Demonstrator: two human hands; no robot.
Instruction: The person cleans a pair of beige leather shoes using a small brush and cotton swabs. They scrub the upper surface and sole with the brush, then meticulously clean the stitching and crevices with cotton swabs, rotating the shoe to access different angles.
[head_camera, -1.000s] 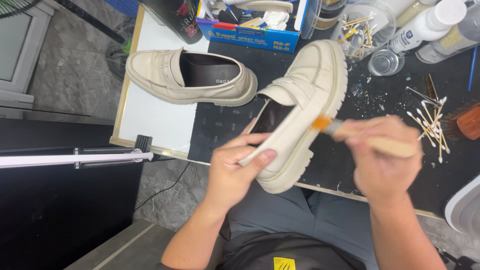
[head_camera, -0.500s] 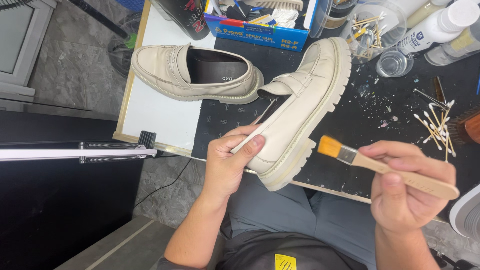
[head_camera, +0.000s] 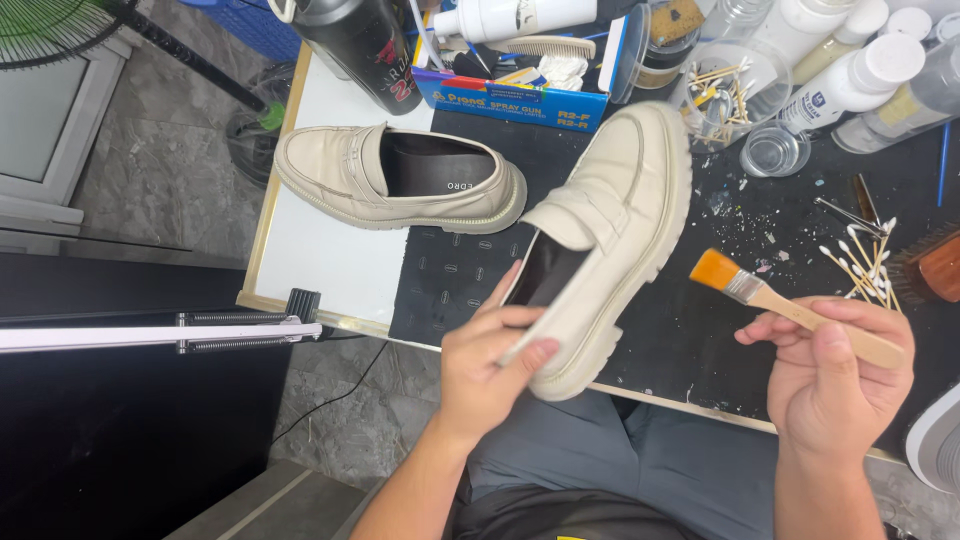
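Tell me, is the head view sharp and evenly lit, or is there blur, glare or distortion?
Head view: mostly sharp; cream loafer in the left hand and paintbrush in the right hand show crisp edges. Light is soft and even, with only faint shadows. Lower left is dark. Table edge bows slightly, wide-angle.

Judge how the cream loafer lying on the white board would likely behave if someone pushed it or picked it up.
The cream loafer rests flat on a thick, chunky sole, so a push would probably slide it, not tip or roll it. That sole suggests some weight for its size. The upper keeps its shape unsupported, so it would likely feel fairly stiff, not floppy.
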